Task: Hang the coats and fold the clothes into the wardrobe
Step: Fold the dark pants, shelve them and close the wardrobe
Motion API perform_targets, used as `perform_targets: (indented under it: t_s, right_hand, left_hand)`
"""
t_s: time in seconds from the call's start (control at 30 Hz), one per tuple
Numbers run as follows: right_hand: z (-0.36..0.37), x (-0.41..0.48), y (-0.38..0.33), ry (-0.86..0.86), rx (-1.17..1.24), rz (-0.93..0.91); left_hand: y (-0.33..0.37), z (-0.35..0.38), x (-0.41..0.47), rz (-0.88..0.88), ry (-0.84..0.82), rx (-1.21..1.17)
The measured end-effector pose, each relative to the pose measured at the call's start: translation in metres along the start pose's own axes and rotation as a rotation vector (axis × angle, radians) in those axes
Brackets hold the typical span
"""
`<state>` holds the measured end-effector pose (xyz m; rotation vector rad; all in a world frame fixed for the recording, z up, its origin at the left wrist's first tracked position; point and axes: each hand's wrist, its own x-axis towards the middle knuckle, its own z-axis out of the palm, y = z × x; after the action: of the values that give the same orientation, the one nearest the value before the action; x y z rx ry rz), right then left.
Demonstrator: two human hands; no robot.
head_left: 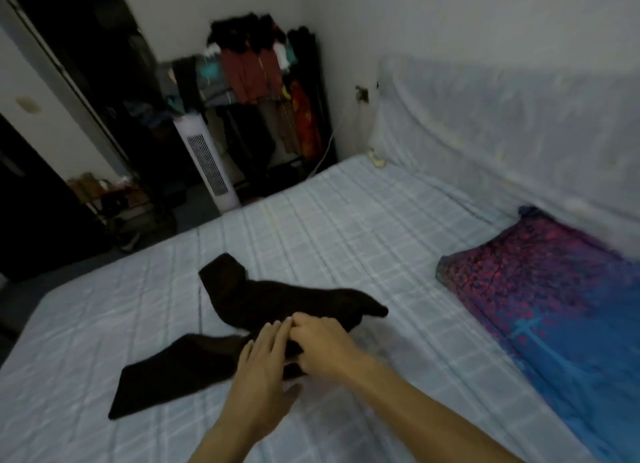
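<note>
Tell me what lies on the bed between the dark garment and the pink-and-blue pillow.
Nothing: in the head view, only bare checked sheet separates the dark garment from the pillow.

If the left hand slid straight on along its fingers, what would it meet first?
Likely the garment, whose upper part lies just past the left hand's fingertips; the right hand sits close beside and might be brushed.

Bare sheet (104,324) spreads left of and beyond the dark garment (277,300) — room to pass. Rightward the patterned pillow (536,289) lies in the way; a tower fan (207,164) stands beyond the bed (346,203).
</note>
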<state>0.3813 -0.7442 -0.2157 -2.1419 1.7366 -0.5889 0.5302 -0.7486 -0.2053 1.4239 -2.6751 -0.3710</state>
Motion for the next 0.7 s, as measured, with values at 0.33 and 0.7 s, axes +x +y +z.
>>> perform_targets:
  t_s: [0.33, 0.7]
  right_hand:
    - [-0.125, -0.052, -0.201, 0.162, 0.56, 0.119]
    - [-0.034, -0.092, -0.298, 0.193, 0.212, 0.367]
  left_hand:
    - [-0.006, -0.232, -0.113, 0.123, 0.453, 0.067]
    - [-0.085, -0.328, -0.264, 0.057, 0.9, -0.029]
